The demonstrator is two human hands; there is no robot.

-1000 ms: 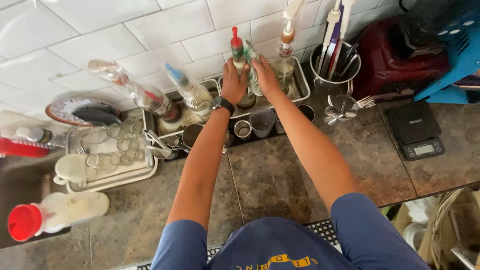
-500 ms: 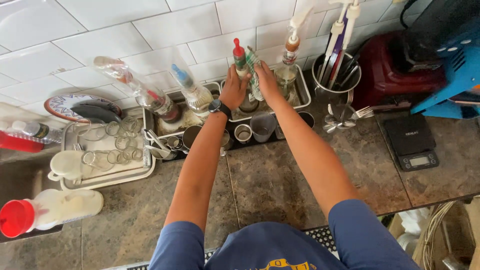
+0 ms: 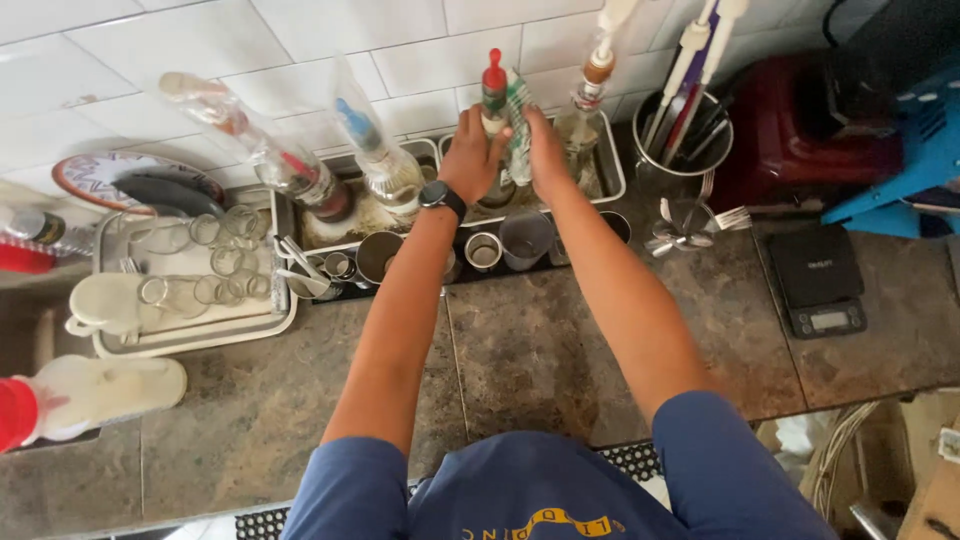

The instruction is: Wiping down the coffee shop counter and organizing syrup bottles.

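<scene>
Both my arms reach to the back of the stone counter. My left hand (image 3: 468,152), with a black watch on its wrist, wraps a bottle with a red pourer top (image 3: 493,88). Right beside it, my right hand (image 3: 545,150) grips a bottle with a green and white label (image 3: 519,112). The two bottles stand close together in a metal tray (image 3: 614,172) against the white tiled wall. Their lower parts are hidden behind my hands.
More pourer bottles (image 3: 290,165) stand in the trays. Metal cups and jiggers (image 3: 378,256) sit in front. A white tray of small glasses (image 3: 190,292) is at left, a utensil holder (image 3: 686,142), a red appliance (image 3: 800,135) and a black scale (image 3: 820,282) at right.
Both hands stay on the same two bottles at the back tray. The view has shifted only slightly.
</scene>
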